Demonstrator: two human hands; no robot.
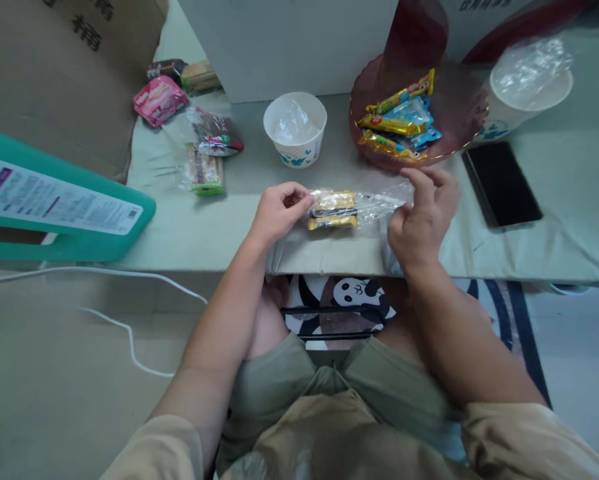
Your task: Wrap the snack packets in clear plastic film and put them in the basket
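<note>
A clear plastic bag (pixel 374 203) lies on the green table (pixel 204 227) near its front edge, with yellow-and-black wrapped snacks (pixel 332 210) inside. My left hand (pixel 276 213) pinches the bag's left end beside the snacks. My right hand (pixel 424 217) grips the crumpled right end of the same bag with curled fingers. Both forearms reach up from my lap.
A white paper cup (pixel 295 128) stands behind the bag. A red plate (pixel 454 113) with several snack packets, a covered white bowl (pixel 529 83) and a black phone (pixel 502 183) are to the right. More bagged snacks (pixel 206 153), a pink packet (pixel 160 100) and a teal box (pixel 64 200) are left.
</note>
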